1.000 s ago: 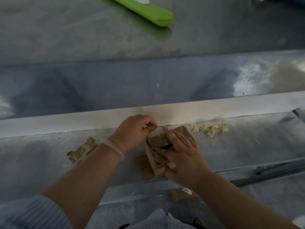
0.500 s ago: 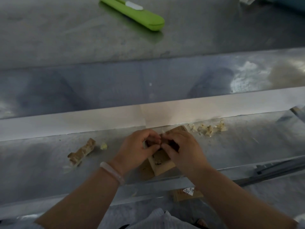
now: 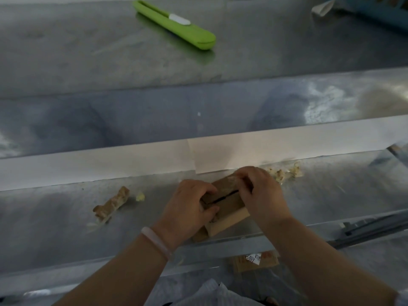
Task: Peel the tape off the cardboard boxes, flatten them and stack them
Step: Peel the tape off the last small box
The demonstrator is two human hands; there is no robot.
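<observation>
Steel bench, two levels. Upper level (image 3: pixel 66 58): green box cutter (image 3: pixel 176 25) lying diagonal, well apart from a blue basket (image 3: pixel 379 9) and a white paper scrap (image 3: pixel 320 7) at the far right edge. Lower ledge (image 3: pixel 55 239): small cardboard box (image 3: pixel 227 208) near centre, at the front edge. Crumpled brown tape strip (image 3: pixel 111 204) to its left, tiny yellowish bit (image 3: pixel 140 197) just beside the strip. Pale shreds (image 3: pixel 284 173) behind the box on the right, by the white band (image 3: pixel 110 166) along the ledge's back

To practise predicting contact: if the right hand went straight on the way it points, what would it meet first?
The box: the right hand grips it. Past that, probably the white strip behind, though depth is unclear.
</observation>
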